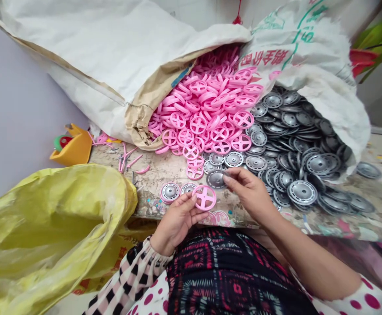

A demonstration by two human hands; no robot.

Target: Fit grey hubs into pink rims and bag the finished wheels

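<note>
**Two hands hold a pink wheel and a silver disc**

The left hand [176, 223] grips a pink plastic wheel [204, 197] near the bench edge; the right hand [248, 190] pinches a silver metal disc [216, 179] just beside it. A pink wheel heap [204, 105] lies far, a silver disc heap [292, 140] right.

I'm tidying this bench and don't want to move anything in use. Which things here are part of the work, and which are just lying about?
Part of the work:
left hand holding a pink four-spoked wheel
right hand at a silver disc
heaped pink wheels
heaped silver discs

Just lying about:
yellow plastic sack
orange-yellow plastic piece
pink plastic scraps
</note>
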